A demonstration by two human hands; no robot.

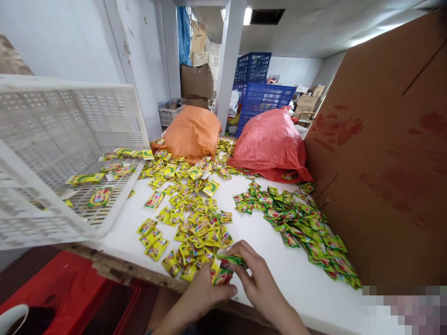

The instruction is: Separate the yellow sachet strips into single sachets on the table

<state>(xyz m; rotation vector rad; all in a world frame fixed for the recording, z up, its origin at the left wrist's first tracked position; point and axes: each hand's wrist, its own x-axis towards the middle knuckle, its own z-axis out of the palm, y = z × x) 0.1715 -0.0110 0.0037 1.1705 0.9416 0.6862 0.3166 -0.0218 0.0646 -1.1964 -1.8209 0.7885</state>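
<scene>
Just above the table's front edge, my left hand [206, 291] is closed on a small yellow, green and red printed packet [220, 274]. My right hand [257, 274] meets it from the other side, its fingers pinched on a green packet [232, 258]. The two held pieces touch, and fingers hide part of them. Close to my left hand spreads a heap of small yellow packets [202, 225]. Beyond my right hand, to the right, lies a pile of green packets [300, 216]. A few larger yellow packs [211, 188] with green arcs lie among the yellow heap.
A white crate [120, 218] lies on its side at left, with several packs inside. An orange sack [193, 130] and a red sack [270, 142] stand at the table's back. A tall cardboard box [384, 163] borders the right. Below left is a red plastic stool [59, 284].
</scene>
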